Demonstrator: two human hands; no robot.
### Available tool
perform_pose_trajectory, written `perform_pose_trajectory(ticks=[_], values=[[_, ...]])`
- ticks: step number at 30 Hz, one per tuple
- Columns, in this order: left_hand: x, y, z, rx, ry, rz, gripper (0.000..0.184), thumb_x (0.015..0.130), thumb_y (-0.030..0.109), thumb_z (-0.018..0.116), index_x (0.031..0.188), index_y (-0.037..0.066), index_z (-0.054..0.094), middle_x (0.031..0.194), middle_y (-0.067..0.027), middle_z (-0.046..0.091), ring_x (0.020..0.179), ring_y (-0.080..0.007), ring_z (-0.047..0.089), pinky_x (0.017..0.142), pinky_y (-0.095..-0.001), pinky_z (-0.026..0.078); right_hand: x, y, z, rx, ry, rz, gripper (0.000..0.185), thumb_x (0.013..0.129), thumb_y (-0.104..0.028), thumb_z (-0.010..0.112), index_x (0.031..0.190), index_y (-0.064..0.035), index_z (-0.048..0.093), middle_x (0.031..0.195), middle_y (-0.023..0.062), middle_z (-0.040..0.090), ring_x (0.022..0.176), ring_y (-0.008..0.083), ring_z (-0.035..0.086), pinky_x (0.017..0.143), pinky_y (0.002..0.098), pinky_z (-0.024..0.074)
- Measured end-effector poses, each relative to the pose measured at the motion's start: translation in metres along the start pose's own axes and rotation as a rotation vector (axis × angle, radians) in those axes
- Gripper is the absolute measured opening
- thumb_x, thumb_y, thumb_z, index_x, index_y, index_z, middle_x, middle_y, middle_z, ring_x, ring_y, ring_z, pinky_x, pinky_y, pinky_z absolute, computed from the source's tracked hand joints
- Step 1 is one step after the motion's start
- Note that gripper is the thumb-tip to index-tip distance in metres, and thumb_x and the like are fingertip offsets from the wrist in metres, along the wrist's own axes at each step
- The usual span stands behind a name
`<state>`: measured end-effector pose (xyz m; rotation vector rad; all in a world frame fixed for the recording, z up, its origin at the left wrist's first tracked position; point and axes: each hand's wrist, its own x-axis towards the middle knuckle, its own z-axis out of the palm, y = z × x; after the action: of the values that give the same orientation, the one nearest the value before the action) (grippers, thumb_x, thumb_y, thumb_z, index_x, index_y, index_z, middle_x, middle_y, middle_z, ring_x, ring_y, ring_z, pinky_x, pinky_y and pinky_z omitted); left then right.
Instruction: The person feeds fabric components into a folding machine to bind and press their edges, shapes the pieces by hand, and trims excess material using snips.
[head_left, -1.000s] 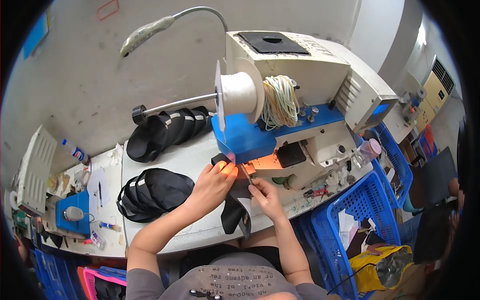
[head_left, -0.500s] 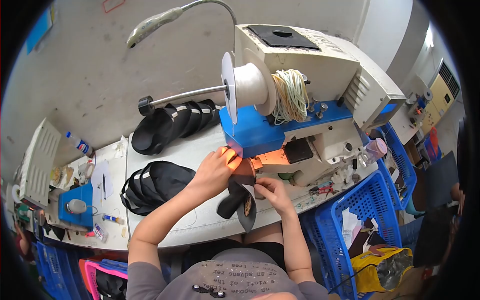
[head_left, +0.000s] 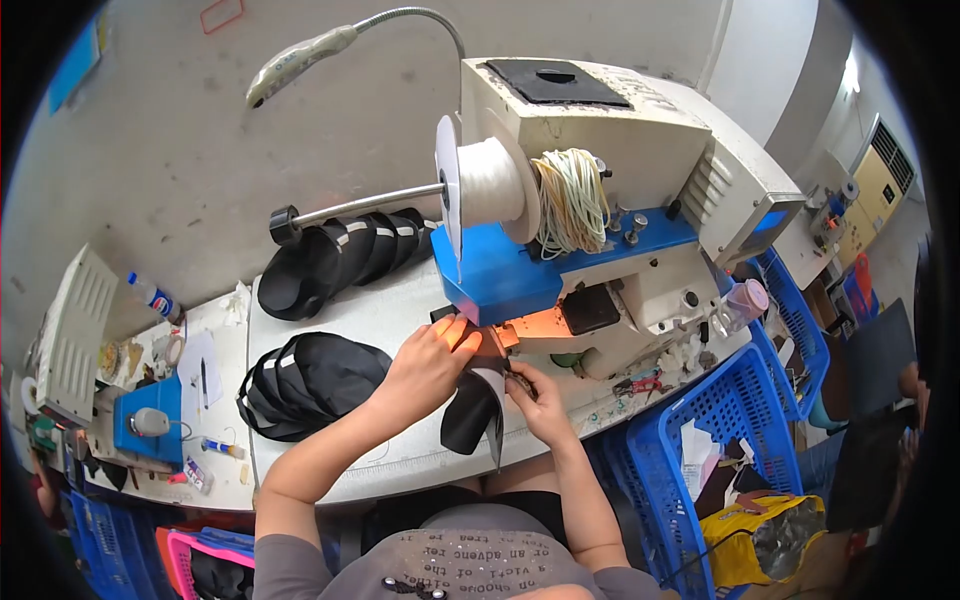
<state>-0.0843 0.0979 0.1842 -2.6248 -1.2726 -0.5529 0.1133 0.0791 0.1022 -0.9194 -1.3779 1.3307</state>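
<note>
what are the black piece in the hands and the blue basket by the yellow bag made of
Black piece: probably fabric or soft synthetic leather, matte; it bends and droops. Blue basket: likely moulded plastic, fairly smooth, with regular perforations.

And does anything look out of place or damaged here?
Mostly clutter: crumpled white scraps lie loose on the worktop beside the machine, odd with a blue basket so near. The black piece at the left hand droops, but that looks like ordinary handling. I see nothing spilled or broken.
</note>
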Motion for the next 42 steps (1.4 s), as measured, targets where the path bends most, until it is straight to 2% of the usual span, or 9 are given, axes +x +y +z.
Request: perform_pose_trajectory(ticks=[4, 7, 13, 16, 22, 26, 35, 38, 42], values=[[0.004, -0.001, -0.003, -0.013, -0.013, -0.027, 0.036, 0.068, 0.004, 0.057, 0.103, 0.003, 0.059, 0.114, -0.0163, 0.056, 0.107, -0.0278, 0.053, 0.084, -0.0361, 0.044, 0.001, -0.017, 0.007, -0.243, 0.13, -0.17, 0.018, 0.086, -0.003, 0.06, 0.103, 0.0023, 0.06, 0.09, 0.0093, 0.067, 0.082, 0.0125, 0.063, 0.071, 0.0253, 0.0489], [0.007, -0.002, -0.004, -0.022, -0.002, -0.034, 0.037, 0.064, 0.001, 0.059, 0.102, 0.002, 0.059, 0.114, -0.0136, 0.055, 0.106, -0.0275, 0.053, 0.083, -0.0363, 0.045, 0.001, -0.043, 0.017, -0.166, 0.238, -0.137, 0.018, 0.083, 0.002, 0.061, 0.101, 0.0031, 0.061, 0.09, 0.0108, 0.067, 0.086, 0.0136, 0.063, 0.074, 0.0253, 0.0487], [0.01, -0.01, 0.004, 0.028, 0.042, -0.014, 0.04, 0.067, 0.0, 0.059, 0.106, 0.003, 0.057, 0.107, -0.0107, 0.055, 0.104, -0.0255, 0.054, 0.077, -0.0342, 0.049, 0.008, -0.039, 0.009, -0.477, 0.188, -0.322, 0.018, 0.077, 0.005, 0.062, 0.095, 0.0021, 0.063, 0.09, 0.0151, 0.066, 0.082, 0.0212, 0.066, 0.068, 0.0301, 0.0517], [0.009, -0.013, 0.007, 0.035, 0.042, -0.03, 0.037, 0.068, 0.001, 0.058, 0.105, 0.004, 0.057, 0.108, -0.011, 0.055, 0.104, -0.0255, 0.054, 0.076, -0.0341, 0.051, 0.011, -0.052, 0.004, -0.598, 0.097, -0.393, 0.029, 0.073, 0.006, 0.057, 0.1, -0.0021, 0.062, 0.088, 0.0141, 0.061, 0.076, 0.0325, 0.061, 0.064, 0.0366, 0.0489], [0.008, -0.019, 0.013, 0.081, -0.032, -0.054, 0.036, 0.07, 0.003, 0.057, 0.106, 0.004, 0.057, 0.102, -0.0106, 0.055, 0.095, -0.0244, 0.057, 0.069, -0.0324, 0.052, 0.017, -0.059, -0.001, -0.866, -0.008, -0.439, 0.033, 0.07, 0.004, 0.054, 0.1, -0.0047, 0.063, 0.089, 0.0116, 0.054, 0.074, 0.031, 0.059, 0.062, 0.0398, 0.049], [0.011, -0.018, 0.01, 0.019, -0.124, -0.157, 0.026, 0.071, 0.001, 0.054, 0.097, 0.006, 0.058, 0.104, -0.0109, 0.058, 0.093, -0.0273, 0.059, 0.068, -0.0359, 0.052, 0.021, -0.074, 0.004, -1.048, -0.035, -0.499, 0.021, 0.072, 0.0, 0.056, 0.091, -0.0035, 0.062, 0.092, 0.011, 0.05, 0.08, 0.0276, 0.058, 0.061, 0.0375, 0.051], [0.018, -0.025, 0.015, -0.146, -0.036, -0.223, 0.023, 0.076, 0.006, 0.057, 0.098, 0.004, 0.061, 0.093, -0.0137, 0.058, 0.081, -0.0302, 0.06, 0.066, -0.0374, 0.052, 0.035, -0.068, 0.006, -1.246, -0.073, -0.614, 0.022, 0.071, -0.003, 0.057, 0.093, -0.0029, 0.063, 0.093, 0.0123, 0.051, 0.082, 0.0272, 0.057, 0.069, 0.0358, 0.0505], [0.019, -0.034, 0.017, -0.236, 0.011, -0.203, 0.022, 0.076, 0.006, 0.057, 0.097, 0.003, 0.061, 0.095, -0.0147, 0.059, 0.08, -0.0328, 0.06, 0.066, -0.0404, 0.052, 0.041, -0.064, 0.008, -1.279, -0.013, -0.721, 0.009, 0.07, -0.007, 0.058, 0.079, -0.0037, 0.059, 0.094, 0.0129, 0.05, 0.082, 0.0262, 0.054, 0.07, 0.0367, 0.0472], [0.021, -0.051, 0.02, -0.386, -0.029, -0.184, 0.019, 0.071, 0.001, 0.057, 0.089, 0.003, 0.063, 0.087, -0.0172, 0.063, 0.078, -0.0371, 0.059, 0.068, -0.0411, 0.049, 0.046, -0.06, 0.011, -1.335, -0.02, -0.695, 0.009, 0.072, -0.009, 0.058, 0.08, -0.0059, 0.061, 0.095, 0.0114, 0.052, 0.085, 0.0254, 0.054, 0.07, 0.0359, 0.0456]])
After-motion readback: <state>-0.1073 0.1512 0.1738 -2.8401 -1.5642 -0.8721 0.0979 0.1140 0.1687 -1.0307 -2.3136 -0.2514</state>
